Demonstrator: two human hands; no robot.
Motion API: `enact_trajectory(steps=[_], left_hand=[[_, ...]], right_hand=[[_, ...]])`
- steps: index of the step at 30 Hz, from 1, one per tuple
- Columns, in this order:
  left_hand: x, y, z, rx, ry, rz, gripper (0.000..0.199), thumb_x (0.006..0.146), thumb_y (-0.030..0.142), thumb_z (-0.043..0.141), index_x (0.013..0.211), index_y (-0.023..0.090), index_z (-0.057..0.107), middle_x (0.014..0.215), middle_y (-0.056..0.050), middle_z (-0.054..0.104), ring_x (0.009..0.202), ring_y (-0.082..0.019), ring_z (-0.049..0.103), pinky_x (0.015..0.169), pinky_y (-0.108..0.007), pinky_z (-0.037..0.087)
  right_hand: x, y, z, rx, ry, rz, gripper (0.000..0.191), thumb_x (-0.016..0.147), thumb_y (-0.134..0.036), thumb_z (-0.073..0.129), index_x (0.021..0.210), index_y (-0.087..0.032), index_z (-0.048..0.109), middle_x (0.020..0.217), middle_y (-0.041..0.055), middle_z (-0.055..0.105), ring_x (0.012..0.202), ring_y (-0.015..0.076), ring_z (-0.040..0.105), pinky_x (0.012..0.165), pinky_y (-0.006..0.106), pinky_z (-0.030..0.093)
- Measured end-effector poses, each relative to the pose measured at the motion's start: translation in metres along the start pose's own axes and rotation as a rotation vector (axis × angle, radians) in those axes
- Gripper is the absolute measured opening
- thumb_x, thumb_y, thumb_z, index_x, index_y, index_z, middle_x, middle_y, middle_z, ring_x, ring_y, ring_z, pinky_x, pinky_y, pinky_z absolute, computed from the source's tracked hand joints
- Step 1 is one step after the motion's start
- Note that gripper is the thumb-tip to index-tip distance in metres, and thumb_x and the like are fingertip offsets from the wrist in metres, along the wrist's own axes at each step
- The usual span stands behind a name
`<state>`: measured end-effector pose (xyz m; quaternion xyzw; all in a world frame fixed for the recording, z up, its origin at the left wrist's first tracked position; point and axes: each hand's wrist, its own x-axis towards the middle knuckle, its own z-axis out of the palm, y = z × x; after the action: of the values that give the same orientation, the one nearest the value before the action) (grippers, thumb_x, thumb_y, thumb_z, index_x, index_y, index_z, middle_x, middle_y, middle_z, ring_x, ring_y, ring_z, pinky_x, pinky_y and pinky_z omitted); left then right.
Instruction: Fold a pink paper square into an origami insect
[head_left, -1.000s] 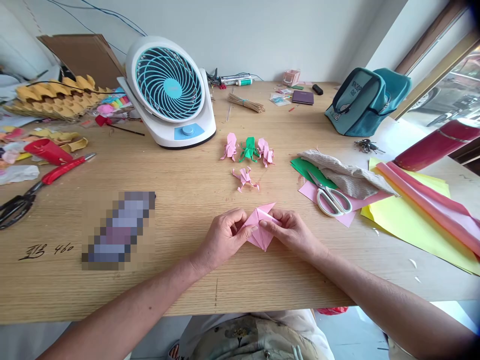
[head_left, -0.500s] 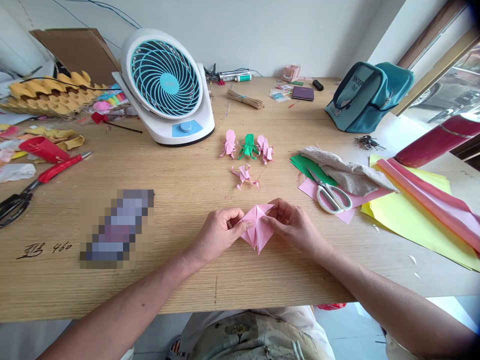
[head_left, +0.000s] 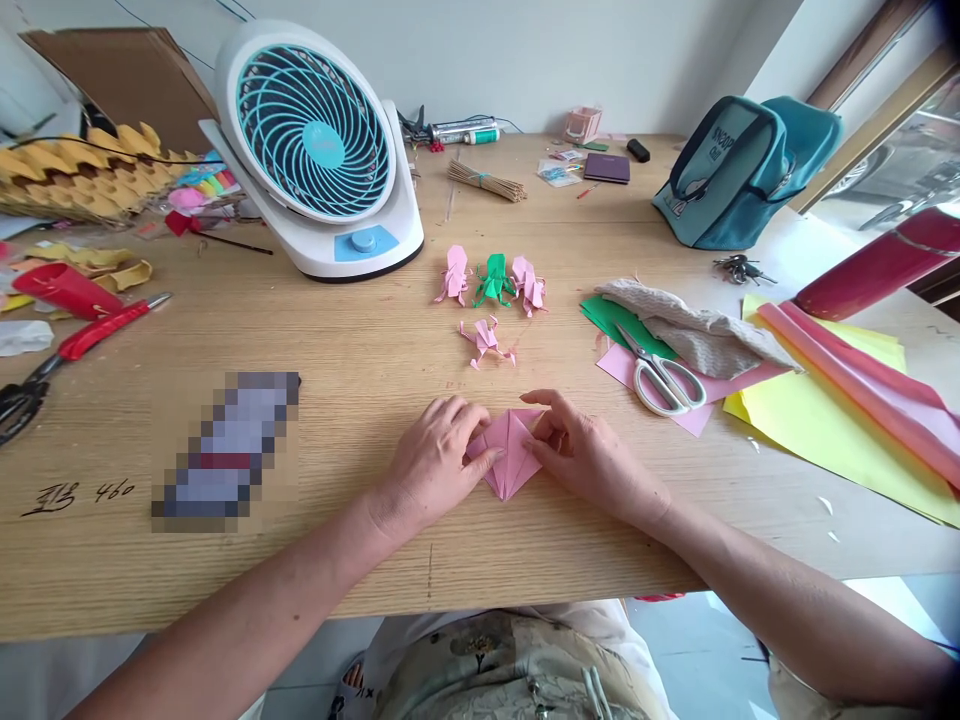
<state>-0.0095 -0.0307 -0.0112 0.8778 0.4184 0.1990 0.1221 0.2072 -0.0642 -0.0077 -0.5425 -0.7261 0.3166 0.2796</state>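
- From my remote seat I see the folded pink paper (head_left: 508, 460) on the table (head_left: 360, 360), a little in from the middle of the near edge: a diamond, creased down its centre, one point toward that edge.
- The left hand (head_left: 442, 450) looks to me to be pinching the paper's left side, thumb laid on top, fingers bent at the upper part.
- The right hand (head_left: 592, 455) has its thumb at the paper's right side and its forefinger arched up; whether its other fingers close beneath, I cannot tell.
- I judge the step in hand to be lining up the flaps and flattening the creases.
- The next move, I'd say, calls for a steady left hold, a flap trued to the centre line, then a firm press against the wood.
- Beyond, toward the far edge, I count three pink figures (head_left: 487, 342) and a green figure (head_left: 495, 280), apart from both hands.
- Scissors (head_left: 654, 368) lie over pink sheets (head_left: 694, 420) toward the right end, apart from the right hand.
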Motion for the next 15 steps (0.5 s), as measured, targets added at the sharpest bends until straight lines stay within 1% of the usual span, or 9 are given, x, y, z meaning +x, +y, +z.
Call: enact_trajectory(steps=[2, 3, 6, 8, 10, 12, 14, 15], left_hand=[[-0.001, 0.0, 0.002, -0.038, 0.026, 0.036, 0.027, 0.083, 0.025, 0.073, 0.101, 0.019, 0.055, 0.103, -0.005, 0.06, 0.099, -0.023, 0.055, 0.086, -0.036, 0.047], [-0.001, 0.0, 0.003, -0.064, 0.027, 0.065, 0.025, 0.084, 0.022, 0.072, 0.103, 0.018, 0.056, 0.103, -0.006, 0.059, 0.1, -0.023, 0.055, 0.087, -0.036, 0.047], [0.0, 0.002, 0.003, -0.144, -0.014, 0.196, 0.011, 0.091, 0.011, 0.059, 0.1, 0.018, 0.06, 0.098, -0.005, 0.059, 0.097, -0.019, 0.057, 0.087, -0.033, 0.05], [0.0, 0.003, 0.003, -0.173, -0.053, 0.265, 0.016, 0.095, 0.008, 0.051, 0.099, 0.018, 0.063, 0.096, -0.005, 0.06, 0.095, -0.018, 0.058, 0.085, -0.031, 0.051], [0.0, 0.006, 0.002, -0.183, -0.07, 0.282, 0.019, 0.097, 0.01, 0.047, 0.098, 0.017, 0.064, 0.096, -0.006, 0.062, 0.094, -0.017, 0.059, 0.085, -0.03, 0.052], [-0.001, 0.007, 0.0, -0.193, -0.065, 0.259, 0.018, 0.098, 0.013, 0.047, 0.097, 0.016, 0.065, 0.097, -0.007, 0.063, 0.094, -0.017, 0.06, 0.086, -0.032, 0.052], [-0.002, 0.009, -0.002, -0.189, -0.059, 0.234, 0.015, 0.098, 0.023, 0.052, 0.101, 0.016, 0.064, 0.098, -0.007, 0.063, 0.093, -0.019, 0.06, 0.086, -0.034, 0.052], [-0.002, 0.01, -0.002, -0.175, -0.063, 0.226, 0.019, 0.096, 0.031, 0.056, 0.105, 0.016, 0.064, 0.099, -0.008, 0.063, 0.093, -0.02, 0.06, 0.085, -0.036, 0.053]], right_hand=[[0.0, -0.001, 0.0, -0.058, -0.002, -0.008, 0.038, 0.089, -0.02, 0.057, 0.127, -0.021, 0.049, 0.073, -0.004, 0.062, 0.062, 0.0123, 0.056, 0.061, 0.025, 0.042], [0.0, -0.002, 0.0, -0.083, -0.001, -0.008, 0.038, 0.089, -0.02, 0.058, 0.126, -0.021, 0.049, 0.072, -0.0041, 0.062, 0.062, 0.0124, 0.056, 0.06, 0.025, 0.041], [0.0, -0.002, -0.003, -0.125, 0.0, -0.009, 0.03, 0.093, -0.022, 0.055, 0.122, -0.02, 0.053, 0.07, -0.0038, 0.062, 0.059, 0.0123, 0.055, 0.059, 0.025, 0.04], [0.0, -0.001, -0.006, -0.122, -0.006, -0.012, 0.024, 0.095, -0.022, 0.049, 0.118, -0.02, 0.057, 0.068, -0.0035, 0.063, 0.057, 0.012, 0.055, 0.058, 0.024, 0.039], [0.0, 0.001, -0.011, -0.096, -0.028, -0.027, 0.022, 0.096, -0.02, 0.047, 0.112, -0.02, 0.061, 0.068, -0.0029, 0.063, 0.058, 0.0118, 0.056, 0.058, 0.024, 0.039], [0.0, 0.002, -0.016, -0.059, -0.071, -0.067, 0.022, 0.096, -0.018, 0.047, 0.107, -0.02, 0.065, 0.072, -0.0017, 0.066, 0.061, 0.0118, 0.058, 0.06, 0.023, 0.04], [0.0, 0.002, -0.02, -0.02, -0.122, -0.134, 0.023, 0.094, -0.014, 0.048, 0.104, -0.021, 0.067, 0.08, -0.0001, 0.068, 0.066, 0.0121, 0.059, 0.062, 0.024, 0.042], [0.001, 0.002, -0.022, -0.003, -0.142, -0.172, 0.024, 0.093, -0.013, 0.048, 0.105, -0.021, 0.068, 0.084, 0.0008, 0.068, 0.069, 0.0123, 0.059, 0.064, 0.024, 0.043]])
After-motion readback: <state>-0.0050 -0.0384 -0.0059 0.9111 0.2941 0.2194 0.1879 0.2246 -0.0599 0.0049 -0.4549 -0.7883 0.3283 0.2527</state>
